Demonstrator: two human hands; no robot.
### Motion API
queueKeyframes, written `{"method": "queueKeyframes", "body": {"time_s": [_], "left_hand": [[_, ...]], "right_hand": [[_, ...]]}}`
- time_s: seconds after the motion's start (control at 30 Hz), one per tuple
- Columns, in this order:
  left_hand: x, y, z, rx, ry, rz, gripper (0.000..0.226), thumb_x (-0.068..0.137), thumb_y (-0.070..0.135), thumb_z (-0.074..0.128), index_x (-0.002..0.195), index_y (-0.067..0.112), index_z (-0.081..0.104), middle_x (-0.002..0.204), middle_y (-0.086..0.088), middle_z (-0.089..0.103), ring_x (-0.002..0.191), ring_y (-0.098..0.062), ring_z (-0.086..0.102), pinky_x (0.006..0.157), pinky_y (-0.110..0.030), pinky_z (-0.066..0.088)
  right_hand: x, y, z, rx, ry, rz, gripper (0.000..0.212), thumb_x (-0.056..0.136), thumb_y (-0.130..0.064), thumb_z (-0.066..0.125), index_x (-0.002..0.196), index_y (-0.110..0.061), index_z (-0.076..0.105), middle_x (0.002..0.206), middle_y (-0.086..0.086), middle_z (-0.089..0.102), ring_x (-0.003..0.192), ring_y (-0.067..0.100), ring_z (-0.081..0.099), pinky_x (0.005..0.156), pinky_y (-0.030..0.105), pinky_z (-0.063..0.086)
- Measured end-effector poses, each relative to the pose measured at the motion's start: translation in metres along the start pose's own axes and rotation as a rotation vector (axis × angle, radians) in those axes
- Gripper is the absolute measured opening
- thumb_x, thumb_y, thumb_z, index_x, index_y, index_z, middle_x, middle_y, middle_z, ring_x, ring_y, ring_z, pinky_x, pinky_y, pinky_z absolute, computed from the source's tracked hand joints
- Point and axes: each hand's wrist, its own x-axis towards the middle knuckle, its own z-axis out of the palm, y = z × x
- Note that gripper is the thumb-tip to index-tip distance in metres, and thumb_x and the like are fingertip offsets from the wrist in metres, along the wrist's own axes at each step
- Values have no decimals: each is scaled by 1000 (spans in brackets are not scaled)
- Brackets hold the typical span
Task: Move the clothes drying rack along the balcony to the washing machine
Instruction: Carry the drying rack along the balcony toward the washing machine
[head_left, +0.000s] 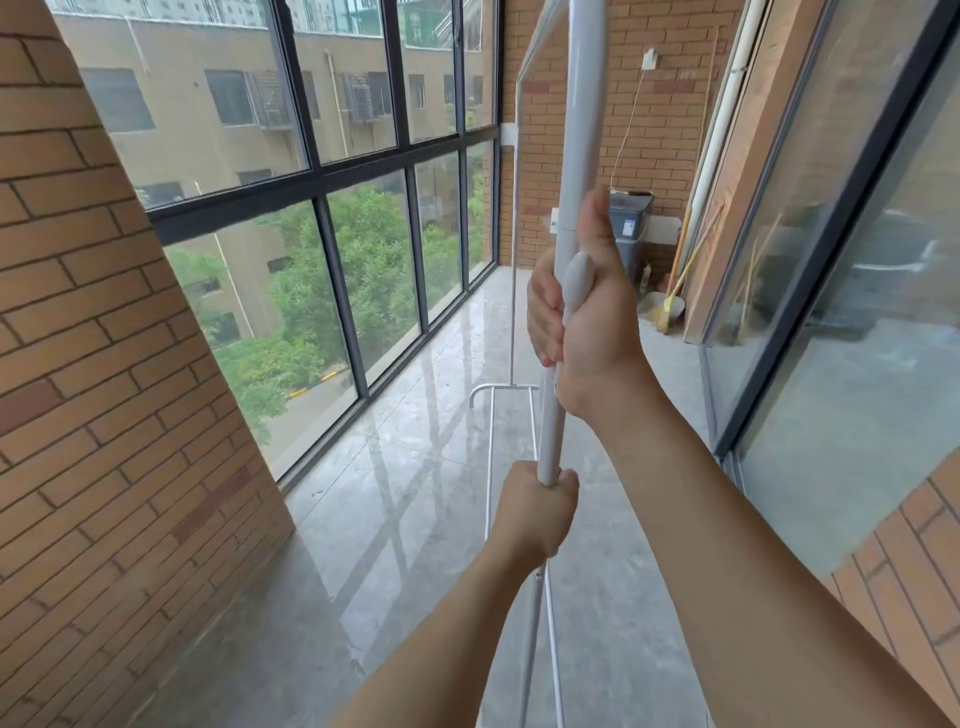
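The white metal clothes drying rack (581, 130) stands right in front of me, its near upright pole running up the middle of the view. My right hand (587, 317) grips that pole at chest height, around a white knob. My left hand (535, 512) grips the same pole lower down. The rack's far upright and its bottom rails reach ahead along the balcony floor. The grey washing machine (629, 231) stands at the far end against the brick wall, partly hidden behind my right hand and the pole.
Tall glass windows (363, 208) line the left side, with a brick pillar (93, 364) at near left. On the right runs a glass sliding door (857, 260). Brooms (675, 296) lean in the far right corner. The glossy floor (415, 467) stretches ahead.
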Motion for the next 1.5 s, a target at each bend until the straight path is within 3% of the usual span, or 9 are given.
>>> {"method": "queueKeyframes", "body": {"time_s": [0.3,0.57,0.8,1.0,1.13,1.23,1.5], "left_hand": [[63,8,-24,11,-17,29,45,87,11,50,54,21,22,37,14,21,32,-7,19,35,-17,20],[127,15,-39,32,-22,37,43,86,12,49,53,21,22,36,14,21,31,-7,18,35,-16,20],[197,22,-41,47,13,40,50,82,18,49,38,24,26,38,13,22,36,-11,20,39,-20,21],[245,26,-38,52,35,31,47,81,20,49,38,24,28,39,13,24,37,-13,23,41,-21,25],[274,26,-34,54,35,21,47,81,21,49,39,24,27,39,13,24,38,-12,23,41,-23,24],[299,28,-35,41,31,17,45,79,21,49,41,24,25,41,10,24,39,-14,23,42,-25,24],[363,32,-54,20,-10,24,45,81,16,48,43,23,24,41,11,22,38,-13,21,37,-19,23]], "right_hand": [[58,16,10,-5,27,-42,67,77,-73,39,63,-13,12,48,5,12,39,17,11,39,29,10],[122,33,6,13,36,-57,63,79,-73,36,50,-18,26,41,-1,20,36,15,14,37,26,14],[191,48,-9,34,-5,-76,62,78,-72,38,50,-18,27,41,-1,20,35,15,16,37,26,14],[236,60,-24,19,-31,-66,66,79,-72,38,63,-13,14,48,3,16,39,16,14,39,28,14],[262,67,-31,0,-42,-61,66,80,-72,37,64,-13,13,56,12,10,41,19,11,38,27,14],[285,74,-34,-7,-29,-53,64,79,-72,37,62,-14,15,52,9,13,39,18,13,37,27,15],[348,98,-28,-35,11,-71,66,78,-72,37,63,-12,14,55,10,10,44,22,9,39,30,10]]}}
